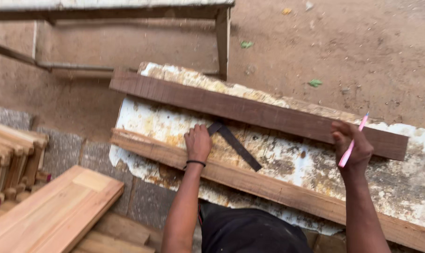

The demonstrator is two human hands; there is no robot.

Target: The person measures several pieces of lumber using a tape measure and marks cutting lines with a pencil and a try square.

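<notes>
A dark metal try square (235,146) is lain flat on the paint-stained white desk (409,187), between two wooden boards. Its near end is pressed down by the left hand (198,143), whose fingers are curled loosely over it; a black band is worn on that wrist. At three o'clock from the square, a pink pencil (353,141) is held in the closed right hand (353,147), which is rested against the dark brown plank (250,110) lying at twelve o'clock. A paler plank (278,189) is laid along the desk's near edge, at six o'clock. Well apart, at eight o'clock, light wooden panels (58,211) are stacked.
</notes>
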